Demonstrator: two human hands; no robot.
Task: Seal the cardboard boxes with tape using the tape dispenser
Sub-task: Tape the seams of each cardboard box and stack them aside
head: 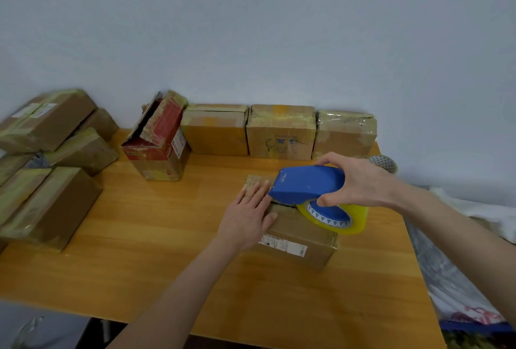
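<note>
- The box (pixel 296 234) being sealed sits near the middle of the table (pixel 167 237), close in front of the person, with its label side facing them.
- A dark seam (pixel 280 204) between its top flaps shows just under the tape dispenser (pixel 304 184) and seems to run left to right.
- The dispenser is low over that seam, nose pointing left and yellow tape roll (pixel 354 223) trailing to the right.
- The right hand (pixel 360 184) grips the dispenser from above, thumb on the roll's hub.
- The left hand (pixel 248 214) lies flat on the box top with fingers straight, fingertips just beside the nose.
- The coming stroke probably follows the seam, so those fingers should stay clear.
- More boxes (pixel 280 136) line the wall.
</note>
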